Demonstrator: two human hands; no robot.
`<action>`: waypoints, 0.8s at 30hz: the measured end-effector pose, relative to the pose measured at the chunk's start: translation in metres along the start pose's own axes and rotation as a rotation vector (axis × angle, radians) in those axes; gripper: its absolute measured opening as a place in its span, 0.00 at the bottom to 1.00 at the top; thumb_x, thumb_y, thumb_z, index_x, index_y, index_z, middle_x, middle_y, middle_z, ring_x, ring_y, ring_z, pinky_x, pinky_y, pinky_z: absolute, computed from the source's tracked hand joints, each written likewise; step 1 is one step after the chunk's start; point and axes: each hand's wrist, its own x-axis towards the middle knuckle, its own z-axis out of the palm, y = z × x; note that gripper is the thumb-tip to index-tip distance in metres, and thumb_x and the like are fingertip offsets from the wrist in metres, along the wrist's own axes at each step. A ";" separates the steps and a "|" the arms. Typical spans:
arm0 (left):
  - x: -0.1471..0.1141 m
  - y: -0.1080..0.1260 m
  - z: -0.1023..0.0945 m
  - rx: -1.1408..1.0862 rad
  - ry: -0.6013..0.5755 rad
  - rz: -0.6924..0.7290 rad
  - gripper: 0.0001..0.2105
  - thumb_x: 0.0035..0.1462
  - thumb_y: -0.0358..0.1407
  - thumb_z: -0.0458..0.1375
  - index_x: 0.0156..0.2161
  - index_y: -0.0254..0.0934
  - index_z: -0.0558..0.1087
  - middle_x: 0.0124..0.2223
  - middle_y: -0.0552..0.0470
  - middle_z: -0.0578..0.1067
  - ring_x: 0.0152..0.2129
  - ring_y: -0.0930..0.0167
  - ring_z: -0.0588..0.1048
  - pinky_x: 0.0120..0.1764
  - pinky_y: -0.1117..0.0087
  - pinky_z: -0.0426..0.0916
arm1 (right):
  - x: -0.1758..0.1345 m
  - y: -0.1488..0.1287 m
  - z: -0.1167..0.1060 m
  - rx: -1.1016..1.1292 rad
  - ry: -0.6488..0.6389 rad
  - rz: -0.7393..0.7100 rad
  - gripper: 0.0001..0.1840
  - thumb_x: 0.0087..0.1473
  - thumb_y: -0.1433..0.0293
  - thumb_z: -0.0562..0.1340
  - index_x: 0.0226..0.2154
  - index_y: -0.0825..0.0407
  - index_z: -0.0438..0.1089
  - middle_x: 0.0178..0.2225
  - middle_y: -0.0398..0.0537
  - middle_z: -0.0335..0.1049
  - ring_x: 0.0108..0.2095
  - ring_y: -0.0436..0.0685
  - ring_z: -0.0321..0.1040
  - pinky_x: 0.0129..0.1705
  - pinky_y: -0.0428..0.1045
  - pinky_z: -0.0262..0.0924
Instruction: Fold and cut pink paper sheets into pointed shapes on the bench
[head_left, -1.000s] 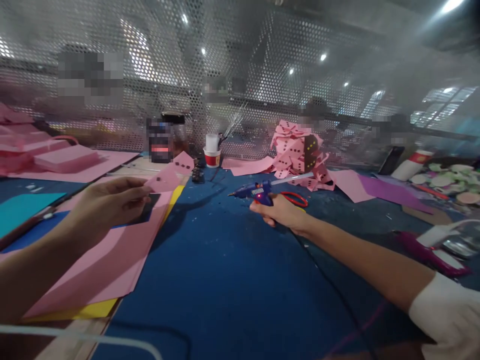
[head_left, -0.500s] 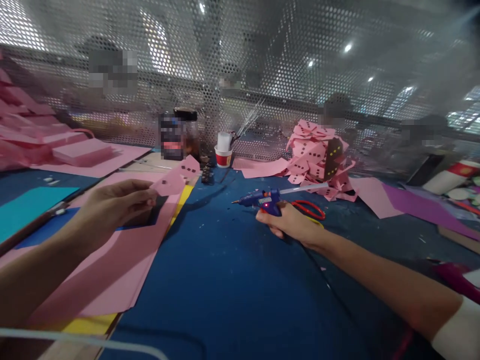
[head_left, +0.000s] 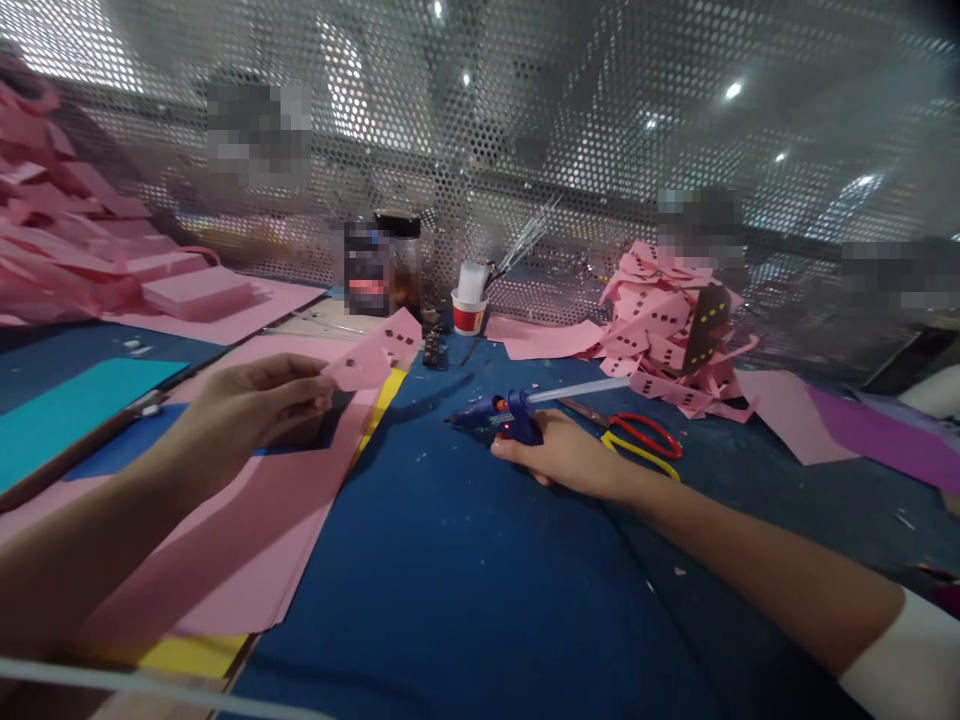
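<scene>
Between thumb and fingers, my left hand (head_left: 274, 400) pinches a small pink paper piece (head_left: 375, 352) dotted with dark squares. Beneath that hand lie a dark card (head_left: 311, 430) and a stack of pink sheets (head_left: 225, 540). My right hand (head_left: 562, 452) is wrapped round the handle of a blue glue gun (head_left: 487, 412). Its nozzle points left, a red light shows on its body, and a clear glue stick (head_left: 581, 389) runs out of its back. Just behind the right hand rest scissors (head_left: 645, 437) with red and yellow handles.
A pink paper structure (head_left: 660, 320) with dark square marks stands at the back right. Near the mesh wall (head_left: 525, 150) are a paper cup (head_left: 469, 316) and a lidded jar (head_left: 405, 260). Layered pink paper (head_left: 67, 220) rises at far left, beyond a teal sheet (head_left: 90, 410).
My right hand has brought the glue gun left and slightly lower, nearer the pink piece. More of the scissors shows. The whole view has shifted, with background things appearing further right.
</scene>
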 end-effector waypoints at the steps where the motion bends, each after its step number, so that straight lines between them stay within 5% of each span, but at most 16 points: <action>1: 0.000 0.000 0.000 0.003 0.001 0.004 0.16 0.45 0.42 0.72 0.38 0.37 0.77 0.35 0.52 0.77 0.32 0.74 0.76 0.35 0.80 0.74 | 0.001 -0.001 0.000 -0.008 0.000 0.002 0.20 0.57 0.51 0.62 0.35 0.52 0.71 0.17 0.39 0.63 0.16 0.48 0.60 0.18 0.45 0.51; 24: 0.001 -0.004 -0.002 -0.003 -0.032 -0.006 0.15 0.48 0.42 0.71 0.40 0.39 0.78 0.35 0.54 0.77 0.33 0.74 0.76 0.38 0.78 0.72 | 0.007 -0.004 0.003 -0.090 -0.024 0.048 0.21 0.56 0.49 0.62 0.33 0.52 0.70 0.18 0.41 0.64 0.16 0.51 0.62 0.20 0.47 0.51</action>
